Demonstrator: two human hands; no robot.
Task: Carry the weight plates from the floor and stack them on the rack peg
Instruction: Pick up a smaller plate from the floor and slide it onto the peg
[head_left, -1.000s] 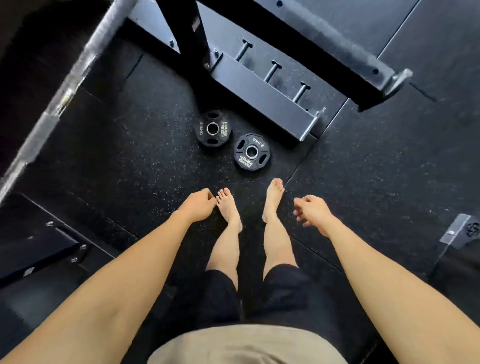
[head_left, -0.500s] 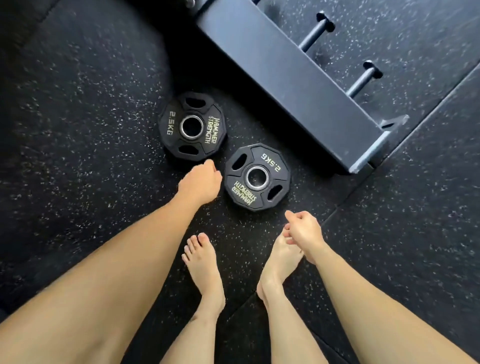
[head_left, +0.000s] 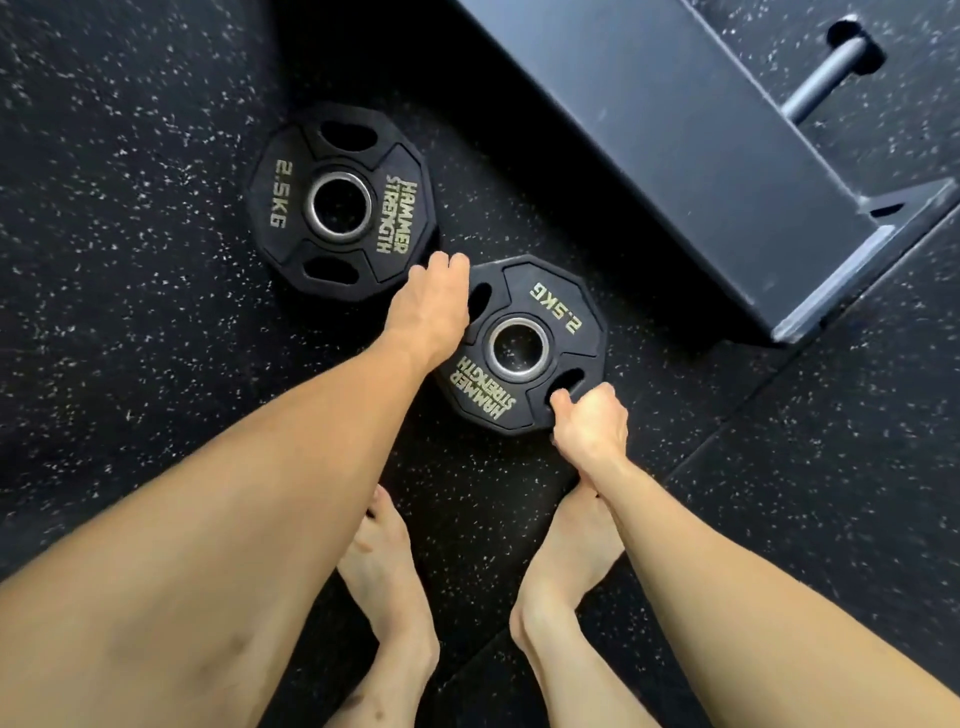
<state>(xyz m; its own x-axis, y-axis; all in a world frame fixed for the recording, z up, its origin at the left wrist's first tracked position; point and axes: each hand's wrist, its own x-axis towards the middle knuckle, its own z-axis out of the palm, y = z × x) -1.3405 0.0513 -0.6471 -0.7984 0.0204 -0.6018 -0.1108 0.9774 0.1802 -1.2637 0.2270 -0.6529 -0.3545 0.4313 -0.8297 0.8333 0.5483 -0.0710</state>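
Black rubber flooring (head_left: 130, 364) is carrying both 2.5 kg plates, still flat beside the rack base (head_left: 701, 171). We are now crouching closer than half a second ago: our left hand (head_left: 431, 312), which was hovering short of the nearer plate (head_left: 519, 343), is reaching its far-left rim, grip curling over the edge, while our right hand (head_left: 589, 421) is pinching the near-right rim, thumb at the handle slot. The farther plate (head_left: 340, 202) is lying untouched. Lifting looks imminent; the peg (head_left: 826, 73) is waiting bare beyond the base.
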